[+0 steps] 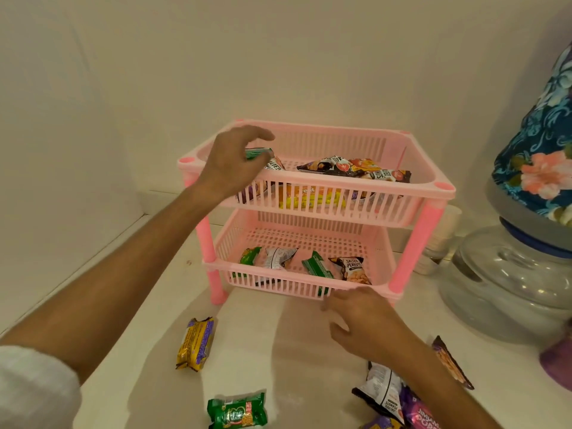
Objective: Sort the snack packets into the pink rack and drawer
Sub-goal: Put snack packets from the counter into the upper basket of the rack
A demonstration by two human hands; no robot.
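A two-tier pink rack (322, 184) stands on the white counter. My left hand (230, 161) hovers over the upper basket's left end with fingers spread, and a green packet (258, 153) sits just under the fingertips; whether it is held is unclear. The upper basket holds peanut packets (356, 170) and a yellow biscuit pack (305, 196). Several packets (351, 267) lie in the lower basket. My right hand (365, 323) is open and empty just in front of the lower basket's rim. Loose on the counter are a yellow-purple packet (195, 343), a green packet (237, 411) and a pile (390, 397) at the right.
A clear water dispenser (507, 274) with a floral-covered bottle (538, 156) stands at the right. Stacked paper cups (441, 239) sit behind the rack's right leg. Walls close in at the left and back. A dark peanut packet (452, 363) lies by my right forearm.
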